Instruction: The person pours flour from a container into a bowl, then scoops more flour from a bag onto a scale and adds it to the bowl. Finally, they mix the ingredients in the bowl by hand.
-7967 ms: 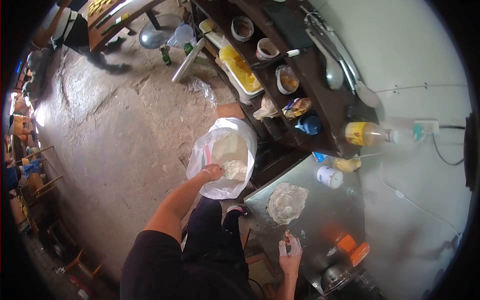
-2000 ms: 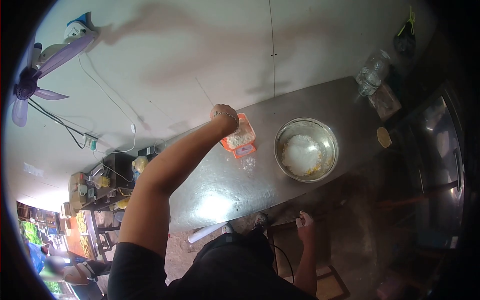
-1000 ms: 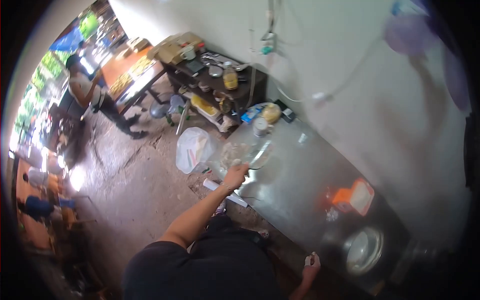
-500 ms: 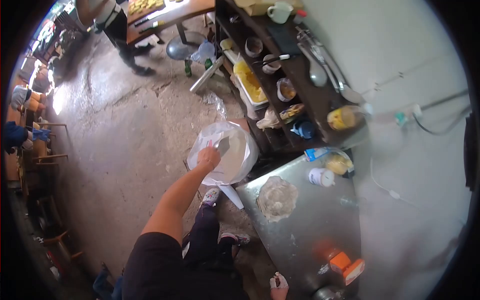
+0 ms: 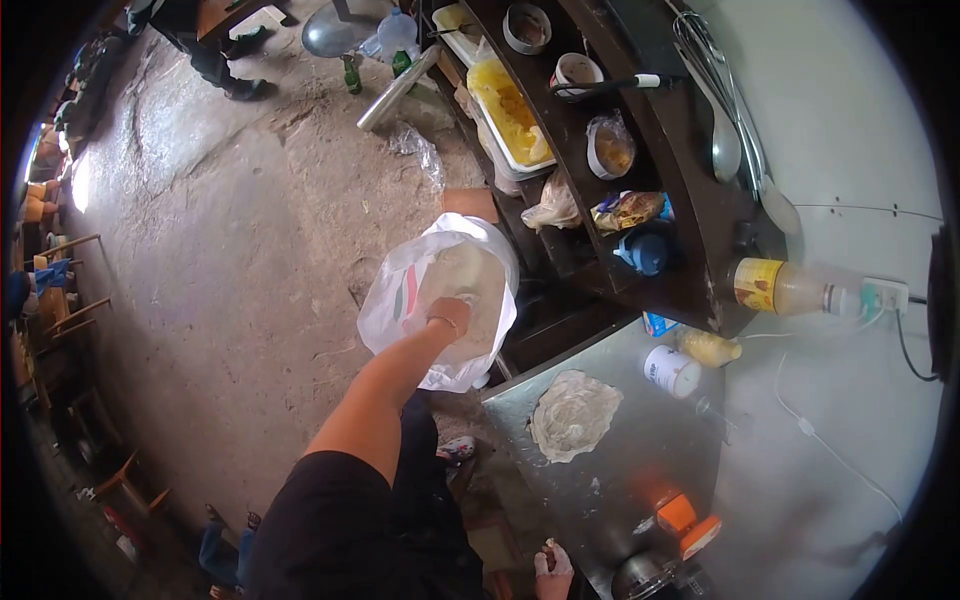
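Note:
My left hand (image 5: pixel 449 314) reaches down into a white plastic bag (image 5: pixel 395 300) of flour that stands on the stone floor. It grips a clear plastic container (image 5: pixel 462 278) that is pushed into the flour and shows only dimly. My right hand (image 5: pixel 551 566) hangs low by the near edge of the metal table (image 5: pixel 640 450); it is dusted with flour, its fingers are curled and nothing shows in it. A flat round of floury dough (image 5: pixel 573 413) lies on the table, apart from both hands.
A white tub (image 5: pixel 670 370) and an orange scale (image 5: pixel 690 520) stand on the table, with a metal bowl (image 5: pixel 640 578) at its lower end. A dark shelf (image 5: pixel 640 150) holds bowls, a yellow-filled tray (image 5: pixel 510 110) and a bottle (image 5: pixel 790 288). Another person's legs (image 5: pixel 210 40) show at the top left.
I turned from the scale and bowl back to the bag. My left hand carried the clear container from above the bag's mouth down into the flour. My right hand stayed low.

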{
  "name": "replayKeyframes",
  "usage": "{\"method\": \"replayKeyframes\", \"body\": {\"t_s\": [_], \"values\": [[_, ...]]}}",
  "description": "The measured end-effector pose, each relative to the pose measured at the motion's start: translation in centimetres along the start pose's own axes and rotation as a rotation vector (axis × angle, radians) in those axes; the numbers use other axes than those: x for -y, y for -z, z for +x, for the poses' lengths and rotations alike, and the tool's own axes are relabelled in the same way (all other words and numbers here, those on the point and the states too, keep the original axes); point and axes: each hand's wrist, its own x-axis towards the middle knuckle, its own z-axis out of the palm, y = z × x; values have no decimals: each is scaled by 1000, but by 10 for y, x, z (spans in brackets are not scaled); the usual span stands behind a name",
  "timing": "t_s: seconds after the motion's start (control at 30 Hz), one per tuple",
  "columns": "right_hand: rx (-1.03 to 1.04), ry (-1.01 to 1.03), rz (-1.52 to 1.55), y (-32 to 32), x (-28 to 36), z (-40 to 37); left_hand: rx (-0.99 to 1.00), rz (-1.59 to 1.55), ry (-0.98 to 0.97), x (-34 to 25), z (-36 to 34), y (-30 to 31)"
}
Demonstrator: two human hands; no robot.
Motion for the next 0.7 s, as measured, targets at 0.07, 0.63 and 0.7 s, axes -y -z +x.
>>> {"method": "replayKeyframes", "body": {"t_s": [0.07,0.63,0.7], "values": [[-97,40,31,2,6,4,22,-90,-8,14,-13,21],[-266,53,246,33,-60,-30,-322,-621,147,48,-188,74],[-301,54,251,30,-89,-34,-371,-634,146,50,-219,96]]}}
